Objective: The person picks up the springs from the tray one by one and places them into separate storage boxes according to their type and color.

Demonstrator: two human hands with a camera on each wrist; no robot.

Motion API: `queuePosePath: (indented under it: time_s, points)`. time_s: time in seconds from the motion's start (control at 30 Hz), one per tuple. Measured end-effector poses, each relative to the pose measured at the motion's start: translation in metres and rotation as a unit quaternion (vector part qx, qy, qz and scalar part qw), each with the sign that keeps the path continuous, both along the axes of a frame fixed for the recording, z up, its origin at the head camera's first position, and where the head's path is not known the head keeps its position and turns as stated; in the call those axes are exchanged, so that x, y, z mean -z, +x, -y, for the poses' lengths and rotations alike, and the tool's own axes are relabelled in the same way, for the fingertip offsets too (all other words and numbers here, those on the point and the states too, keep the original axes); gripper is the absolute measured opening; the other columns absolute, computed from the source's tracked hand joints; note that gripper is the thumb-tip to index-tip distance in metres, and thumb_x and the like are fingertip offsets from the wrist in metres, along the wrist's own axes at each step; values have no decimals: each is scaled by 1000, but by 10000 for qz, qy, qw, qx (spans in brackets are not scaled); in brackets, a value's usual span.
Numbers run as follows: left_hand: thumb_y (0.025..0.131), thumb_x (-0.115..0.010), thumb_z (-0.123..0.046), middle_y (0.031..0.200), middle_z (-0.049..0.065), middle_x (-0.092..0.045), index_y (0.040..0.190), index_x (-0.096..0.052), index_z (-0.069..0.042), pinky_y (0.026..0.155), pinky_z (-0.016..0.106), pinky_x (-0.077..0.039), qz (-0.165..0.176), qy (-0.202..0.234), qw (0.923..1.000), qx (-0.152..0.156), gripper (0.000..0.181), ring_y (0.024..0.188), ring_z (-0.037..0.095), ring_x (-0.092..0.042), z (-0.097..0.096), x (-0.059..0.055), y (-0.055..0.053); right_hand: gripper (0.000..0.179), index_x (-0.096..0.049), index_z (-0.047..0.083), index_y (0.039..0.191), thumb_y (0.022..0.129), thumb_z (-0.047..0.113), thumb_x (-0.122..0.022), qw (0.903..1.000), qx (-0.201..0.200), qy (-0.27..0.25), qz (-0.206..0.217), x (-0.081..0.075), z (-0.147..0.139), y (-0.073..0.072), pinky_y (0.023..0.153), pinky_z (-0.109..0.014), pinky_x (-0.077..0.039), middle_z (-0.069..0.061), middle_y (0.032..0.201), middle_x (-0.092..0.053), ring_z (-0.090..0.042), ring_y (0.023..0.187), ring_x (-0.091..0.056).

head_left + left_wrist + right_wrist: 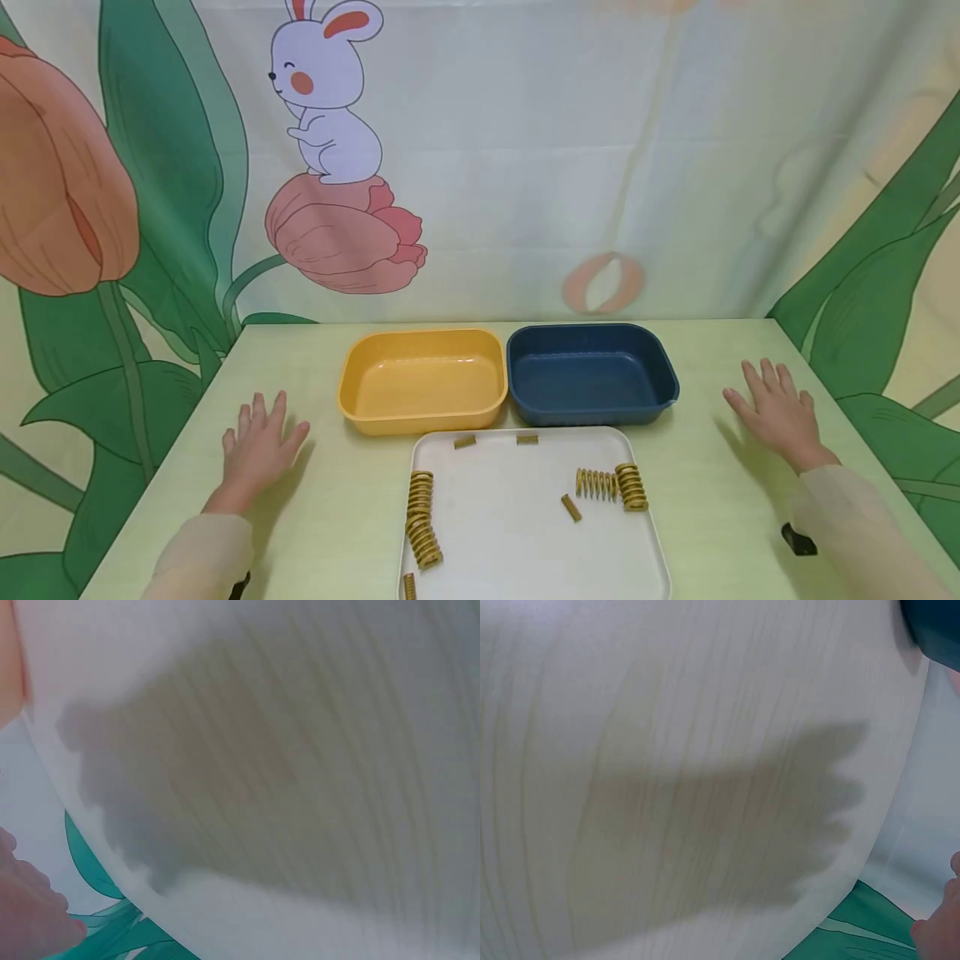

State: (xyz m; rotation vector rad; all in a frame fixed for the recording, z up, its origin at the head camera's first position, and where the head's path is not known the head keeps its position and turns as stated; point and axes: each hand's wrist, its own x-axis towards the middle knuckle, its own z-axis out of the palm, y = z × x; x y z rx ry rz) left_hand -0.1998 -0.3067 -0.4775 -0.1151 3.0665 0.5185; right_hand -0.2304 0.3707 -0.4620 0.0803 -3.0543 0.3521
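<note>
My left hand [257, 454] hovers over the left part of the table with fingers spread, holding nothing. My right hand [776, 412] is likewise spread and bare at the right, beyond the blue bin. Between them lies a white tray [517, 533] with brass springs. Two thick springs [420, 496] lie end to end along its left side. Another thick spring [632, 487] sits at the right edge beside a looser-wound spring [596, 483]. Small thin springs [527, 439] lie at the tray's far edge, near its middle [571, 507] and at the lower left.
A yellow bin [423, 422] and a dark blue bin [592, 415] stand side by side behind the tray, with no springs visible inside. A printed curtain [510, 167] hangs behind the pale wood-grain table [345, 517]. Both wrist views show mostly tabletop and hand shadows.
</note>
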Motion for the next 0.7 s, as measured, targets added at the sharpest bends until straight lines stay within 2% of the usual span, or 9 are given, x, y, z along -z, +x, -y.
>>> queuePosePath:
  time_s: [0.7]
  points:
    - [89,-36,-49,143,30,0,141,-11,-3,95,67,-2,-169,114,9991,366,73,128,49,-1,-23,-1,14,68,-15,1,140,92,48,-29,9988,-334,71,-347,-5,11,6,90,-67,-12,-27,143,-9,-43,131,-4]
